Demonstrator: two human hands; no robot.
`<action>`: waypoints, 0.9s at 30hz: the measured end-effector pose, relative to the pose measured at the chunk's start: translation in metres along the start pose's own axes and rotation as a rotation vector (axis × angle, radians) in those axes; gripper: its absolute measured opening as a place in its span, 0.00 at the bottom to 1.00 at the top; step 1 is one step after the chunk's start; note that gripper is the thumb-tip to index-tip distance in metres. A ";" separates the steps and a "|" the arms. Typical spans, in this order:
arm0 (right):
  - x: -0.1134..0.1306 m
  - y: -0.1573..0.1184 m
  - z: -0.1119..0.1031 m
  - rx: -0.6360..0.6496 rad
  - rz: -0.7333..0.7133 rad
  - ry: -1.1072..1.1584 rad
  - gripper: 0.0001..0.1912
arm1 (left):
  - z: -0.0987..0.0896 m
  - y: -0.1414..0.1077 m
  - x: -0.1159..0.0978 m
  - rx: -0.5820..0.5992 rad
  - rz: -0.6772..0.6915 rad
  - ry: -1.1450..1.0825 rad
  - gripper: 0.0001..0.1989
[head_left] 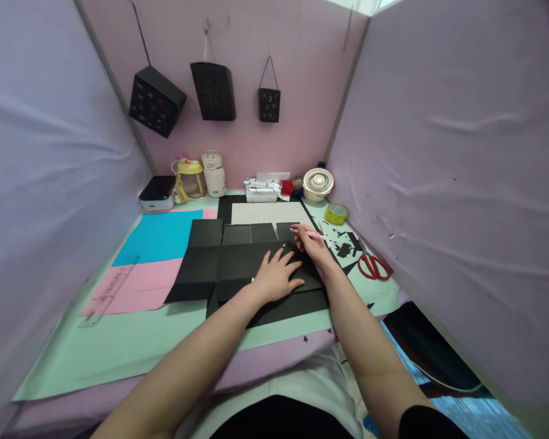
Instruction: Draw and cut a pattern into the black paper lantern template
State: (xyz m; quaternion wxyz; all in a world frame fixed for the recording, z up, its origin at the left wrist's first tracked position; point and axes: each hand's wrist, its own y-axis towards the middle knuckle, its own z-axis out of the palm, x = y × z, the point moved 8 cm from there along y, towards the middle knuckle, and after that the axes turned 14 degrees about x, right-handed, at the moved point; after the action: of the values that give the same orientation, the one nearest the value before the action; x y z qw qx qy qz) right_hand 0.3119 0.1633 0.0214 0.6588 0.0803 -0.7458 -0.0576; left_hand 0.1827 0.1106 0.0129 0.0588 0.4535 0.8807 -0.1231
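Observation:
Creased black card (240, 261), with flaps cut along its far edge, lies over other black sheets on the table. My left hand (277, 275) rests flat on it, fingers spread. To the right, my right hand (307, 241) is closed around a slim pink and white pen-like tool (315, 235) near the card's far right flap. The tool's tip is too small to make out. Black paper scraps (344, 249) lie to the right of this hand, and red-handled scissors (374, 267) sit beyond them.
A clear ruler (112, 289) lies over pink paper (158, 283) beside a blue sheet (160, 235). A tape roll (335, 213), a lidded bowl (318, 184), a box of markers (263, 190) and a yellow-lidded bottle (191, 180) stand behind. Black bags (214, 91) hang on the back wall.

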 end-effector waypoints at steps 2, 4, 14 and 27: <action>-0.001 0.001 -0.002 -0.049 0.009 -0.029 0.21 | 0.001 -0.003 0.000 0.003 0.007 0.002 0.28; -0.003 0.001 -0.004 -0.099 0.041 -0.053 0.16 | 0.001 -0.004 0.001 0.001 0.011 0.007 0.28; -0.002 0.002 0.004 -0.044 0.017 -0.135 0.10 | 0.001 -0.006 0.001 -0.042 0.003 0.054 0.27; -0.006 0.013 0.000 -0.033 -0.063 -0.200 0.06 | 0.003 -0.005 0.001 -0.013 -0.009 0.061 0.28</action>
State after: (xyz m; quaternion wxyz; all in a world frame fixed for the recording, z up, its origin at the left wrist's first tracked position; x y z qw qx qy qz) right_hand 0.3118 0.1775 0.0180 0.5800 0.0868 -0.8040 -0.0982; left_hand 0.1783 0.1078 0.0109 0.0342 0.4526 0.8850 -0.1038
